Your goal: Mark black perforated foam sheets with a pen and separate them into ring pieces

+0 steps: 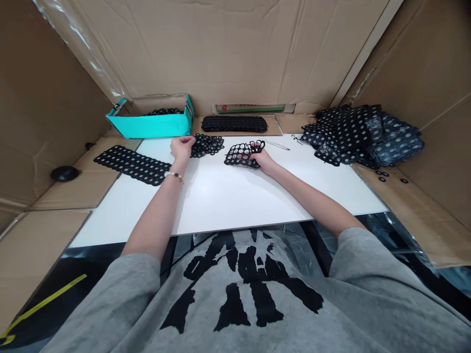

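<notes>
My right hand [262, 159] grips a short piece of black perforated sheet [237, 156] with rows of round holes, tilted up off the white tabletop [228, 196]. A few loops stick up beside its fingers. At the left edge of a heap of small black rings [210, 146], my left hand [182, 148] has its thumb and fingertips pressed together; what is between them is too small to make out. A longer black perforated strip [134, 164] lies flat to the left, partly behind the left wrist.
A turquoise box [152, 125] with black pieces inside stands at the back left. Behind the rings lies a black perforated stack [234, 124]. A pen [277, 145] rests back right, near piled perforated sheets [353, 135]. Cardboard walls [235, 54] surround the table. A black round object [65, 173] sits left.
</notes>
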A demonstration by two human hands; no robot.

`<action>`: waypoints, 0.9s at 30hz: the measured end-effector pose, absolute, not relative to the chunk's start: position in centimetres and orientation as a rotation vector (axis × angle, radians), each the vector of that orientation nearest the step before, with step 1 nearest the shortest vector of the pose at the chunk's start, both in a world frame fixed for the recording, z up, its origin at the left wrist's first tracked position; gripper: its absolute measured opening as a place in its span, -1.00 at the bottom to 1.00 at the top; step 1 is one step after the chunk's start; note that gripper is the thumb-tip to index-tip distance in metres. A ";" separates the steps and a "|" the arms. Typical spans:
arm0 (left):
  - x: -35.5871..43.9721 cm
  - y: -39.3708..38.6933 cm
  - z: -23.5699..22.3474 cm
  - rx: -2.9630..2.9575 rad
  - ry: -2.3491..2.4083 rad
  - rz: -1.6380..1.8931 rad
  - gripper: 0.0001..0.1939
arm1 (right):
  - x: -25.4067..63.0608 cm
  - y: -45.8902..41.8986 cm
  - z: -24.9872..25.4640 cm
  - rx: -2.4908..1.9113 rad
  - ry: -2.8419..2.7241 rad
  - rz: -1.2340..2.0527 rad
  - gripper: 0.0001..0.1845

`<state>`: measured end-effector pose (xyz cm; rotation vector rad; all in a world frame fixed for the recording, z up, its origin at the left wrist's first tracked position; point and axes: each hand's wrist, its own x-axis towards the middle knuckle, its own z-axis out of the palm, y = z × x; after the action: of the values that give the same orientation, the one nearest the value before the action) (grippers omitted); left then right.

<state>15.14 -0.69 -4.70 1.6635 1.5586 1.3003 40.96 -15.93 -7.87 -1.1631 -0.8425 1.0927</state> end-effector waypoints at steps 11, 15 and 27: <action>17.4 -3.8 -3.0 2.011 1.292 1.215 -0.78 | 40.3 -16.7 -6.8 -1.138 -0.744 1.113 -0.44; 19.5 -5.9 -3.2 2.105 0.985 0.694 -0.75 | 40.1 -17.1 -6.5 -1.077 -0.739 1.103 -0.47; 20.5 -7.8 -3.4 1.715 0.879 0.554 -0.69 | 40.2 -17.6 -6.3 -1.048 -0.757 1.105 -0.54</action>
<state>20.53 -7.83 -3.39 1.7152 0.8792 0.5536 40.15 -17.57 -6.25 -1.0477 -0.7565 1.1050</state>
